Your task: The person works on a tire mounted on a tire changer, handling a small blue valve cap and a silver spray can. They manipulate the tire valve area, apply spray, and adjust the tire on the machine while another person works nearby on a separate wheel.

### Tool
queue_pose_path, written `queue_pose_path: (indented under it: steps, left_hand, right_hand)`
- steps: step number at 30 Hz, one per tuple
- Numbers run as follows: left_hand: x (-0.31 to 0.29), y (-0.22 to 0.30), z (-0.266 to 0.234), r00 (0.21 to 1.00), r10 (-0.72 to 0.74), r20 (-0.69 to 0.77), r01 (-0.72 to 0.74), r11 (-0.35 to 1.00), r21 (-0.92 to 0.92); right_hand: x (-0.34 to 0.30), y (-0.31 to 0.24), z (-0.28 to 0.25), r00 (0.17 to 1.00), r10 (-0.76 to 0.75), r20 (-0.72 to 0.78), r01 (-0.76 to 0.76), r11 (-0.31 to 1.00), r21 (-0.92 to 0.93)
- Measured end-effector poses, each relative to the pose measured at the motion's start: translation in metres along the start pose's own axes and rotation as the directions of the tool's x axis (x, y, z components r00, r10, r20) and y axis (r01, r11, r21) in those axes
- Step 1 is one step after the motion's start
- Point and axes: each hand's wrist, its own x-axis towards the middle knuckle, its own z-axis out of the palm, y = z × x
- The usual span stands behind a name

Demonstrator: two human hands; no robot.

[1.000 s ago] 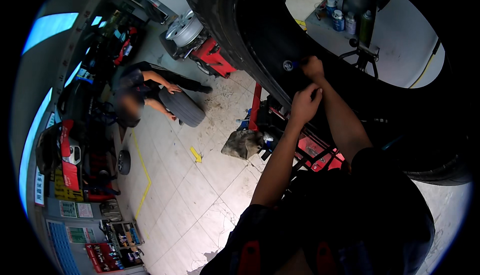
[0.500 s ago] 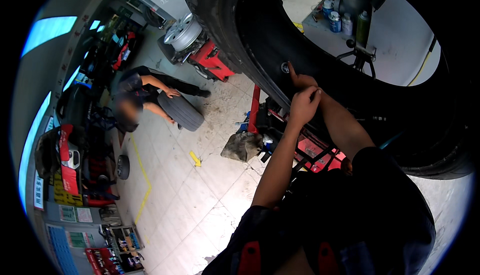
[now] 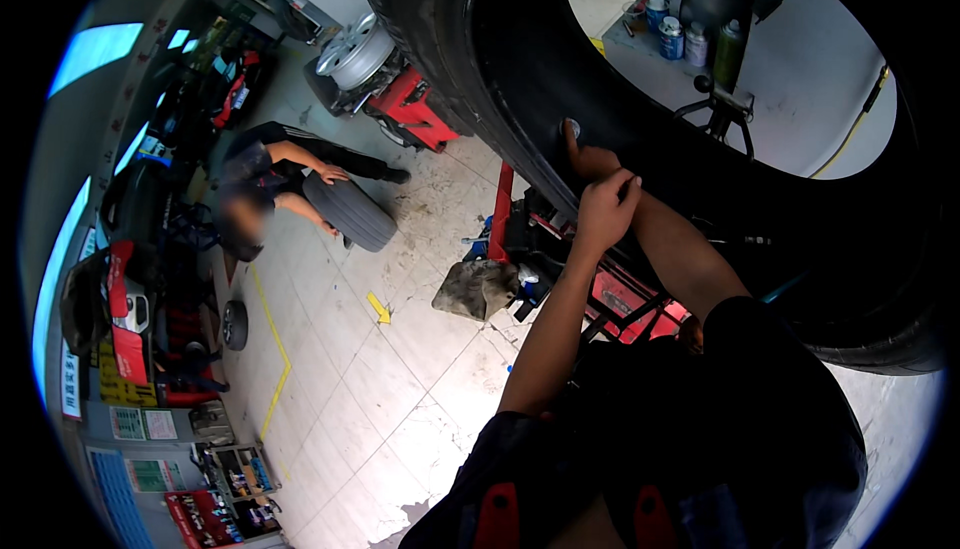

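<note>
A large black tire (image 3: 525, 59) fills the upper right, its dark inner side facing me. On that inner surface sits a small round, pale patch (image 3: 573, 128). My right hand (image 3: 594, 159) reaches inside the tire, its index finger stretched out onto the patch and partly covering it. The other fingers of that hand look bent, and nothing shows in them. My left hand (image 3: 608, 211) is closed beside my right wrist, overlapping it in view. What its curled fingers hold, if anything, is hidden.
Spray cans and bottles (image 3: 671, 41) stand beyond the tire's opening. Red machine parts (image 3: 635, 304) lie beneath my arms, near a dirty dark pad (image 3: 474, 290). To the left, a co-worker (image 3: 260, 184) bends over another tire (image 3: 350, 211). A silver wheel rim (image 3: 355, 54) rests on a red machine.
My right index finger has shifted slightly left and now overlaps the patch. The left hand stays closed by the right wrist. The view has shifted a little.
</note>
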Motion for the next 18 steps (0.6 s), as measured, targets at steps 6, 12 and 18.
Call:
queue_pose_path:
  steps: [6,12,18]
  left_hand:
    - [0.001,-0.002,0.000,0.999,-0.031,-0.006,0.031,0.999,-0.015]
    - [0.001,-0.005,0.001,0.999,0.027,-0.040,-0.026,1.000,0.006]
    - [0.001,0.002,-0.001,1.000,-0.007,-0.029,0.007,1.000,0.002]
  right_hand:
    - [0.004,0.000,0.007,0.998,0.002,-0.064,-0.003,1.000,-0.011]
    - [-0.001,-0.006,0.000,0.998,0.028,-0.047,-0.026,0.999,0.040]
    - [-0.001,-0.006,0.001,0.998,0.053,-0.040,-0.050,0.997,0.060]
